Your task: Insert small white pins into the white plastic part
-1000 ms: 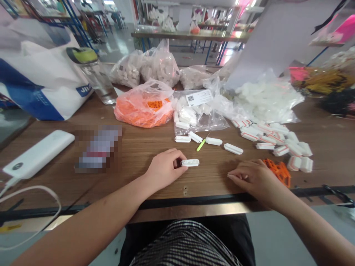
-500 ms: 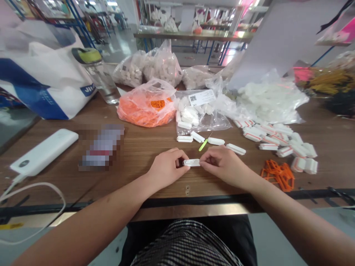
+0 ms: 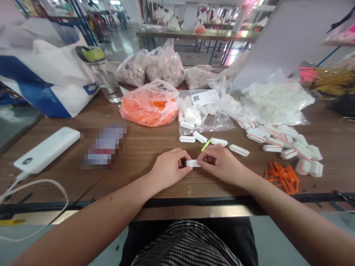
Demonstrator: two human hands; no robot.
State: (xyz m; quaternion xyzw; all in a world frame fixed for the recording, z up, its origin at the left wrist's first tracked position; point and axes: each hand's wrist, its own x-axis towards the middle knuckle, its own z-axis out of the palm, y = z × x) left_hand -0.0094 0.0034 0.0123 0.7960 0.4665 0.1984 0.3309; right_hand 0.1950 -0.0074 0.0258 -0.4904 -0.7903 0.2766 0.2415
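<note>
Both my hands meet at the middle of the wooden table. My left hand (image 3: 169,169) and my right hand (image 3: 219,164) pinch a small white plastic connector housing (image 3: 192,163) by its ends, and their fingers partly hide it. Just beyond my fingers lie several similar white housings, one (image 3: 187,139) and another (image 3: 239,150) among them. A small green-handled pick (image 3: 205,145) rests between them, a short way above my right hand.
A heap of red-striped white housings (image 3: 277,138) and an orange plastic frame (image 3: 282,178) lie to the right. Behind are bags of orange (image 3: 148,109) and white parts (image 3: 194,114). On the left are a power bank (image 3: 47,149), a cable (image 3: 36,195) and a water bottle (image 3: 104,77).
My right hand has moved left from beside the orange frame and taken the housing's other end. The housing now sits between both hands. The view has drifted slightly.
</note>
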